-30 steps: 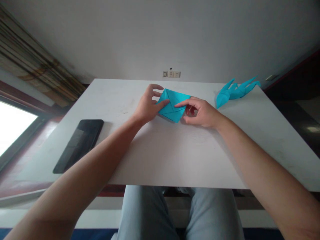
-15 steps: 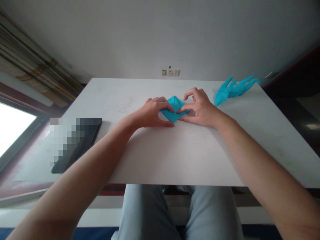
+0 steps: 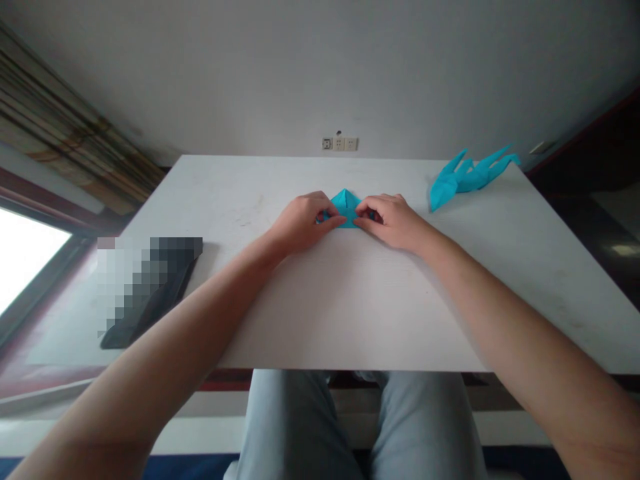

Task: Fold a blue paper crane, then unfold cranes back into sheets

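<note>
A folded piece of blue paper (image 3: 345, 203) lies on the white table (image 3: 350, 293), a small peak of it showing between my hands. My left hand (image 3: 300, 223) presses on its left side with curled fingers, thumb and fingertips pinched on the paper. My right hand (image 3: 393, 220) does the same on its right side. Most of the paper is hidden under my fingers.
Finished blue paper figures (image 3: 467, 177) with pointed tips lie at the table's far right. A dark flat object (image 3: 150, 287), partly blurred out, lies near the left edge. A wall socket (image 3: 340, 143) sits behind the table. My knees show below the front edge.
The paper was a wide open diamond a second ago; both hands have closed in over it and pressed it flat, so only a small peak shows.
</note>
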### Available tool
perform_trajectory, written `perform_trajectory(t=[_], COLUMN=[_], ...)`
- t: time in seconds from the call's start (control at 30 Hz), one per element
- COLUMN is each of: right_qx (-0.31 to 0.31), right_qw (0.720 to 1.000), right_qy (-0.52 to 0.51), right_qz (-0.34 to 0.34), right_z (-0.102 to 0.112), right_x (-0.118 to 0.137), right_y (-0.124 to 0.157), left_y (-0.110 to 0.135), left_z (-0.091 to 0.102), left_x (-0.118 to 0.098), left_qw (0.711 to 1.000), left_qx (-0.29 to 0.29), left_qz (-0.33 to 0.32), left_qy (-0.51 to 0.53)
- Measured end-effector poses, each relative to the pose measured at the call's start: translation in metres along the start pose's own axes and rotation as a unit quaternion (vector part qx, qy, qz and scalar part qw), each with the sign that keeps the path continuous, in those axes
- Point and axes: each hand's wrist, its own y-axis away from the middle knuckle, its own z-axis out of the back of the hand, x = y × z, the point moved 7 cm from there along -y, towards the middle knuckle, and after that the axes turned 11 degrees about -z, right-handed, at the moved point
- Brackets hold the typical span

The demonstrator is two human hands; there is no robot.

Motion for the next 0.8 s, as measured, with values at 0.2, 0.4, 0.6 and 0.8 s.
perform_trajectory(t=[0.2, 0.4, 0.6, 0.8], right_qx=[-0.014, -0.041, 0.005, 0.015], right_qw=[0.998, 0.996, 0.996, 0.995], right_qy=[-0.038, 0.028, -0.026, -0.051], right_qz=[-0.050, -0.076, -0.083, -0.080], right_z=[-0.004, -0.010, 0.003, 0.004], right_x=[-0.008, -0.008, -0.020, -0.024], right_y=[0.000, -0.002, -0.002, -0.003], left_y=[0.003, 0.000, 0.002, 0.004], left_z=[-0.004, -0.003, 0.011, 0.005], left_x=[0.010, 0.006, 0.003, -0.003], left_qw=[0.997, 0.998, 0.996, 0.991], left_qx=[-0.021, 0.014, 0.056, -0.012], left_qz=[0.078, 0.053, 0.059, 0.093], left_qy=[0.015, 0.008, -0.028, -0.091])
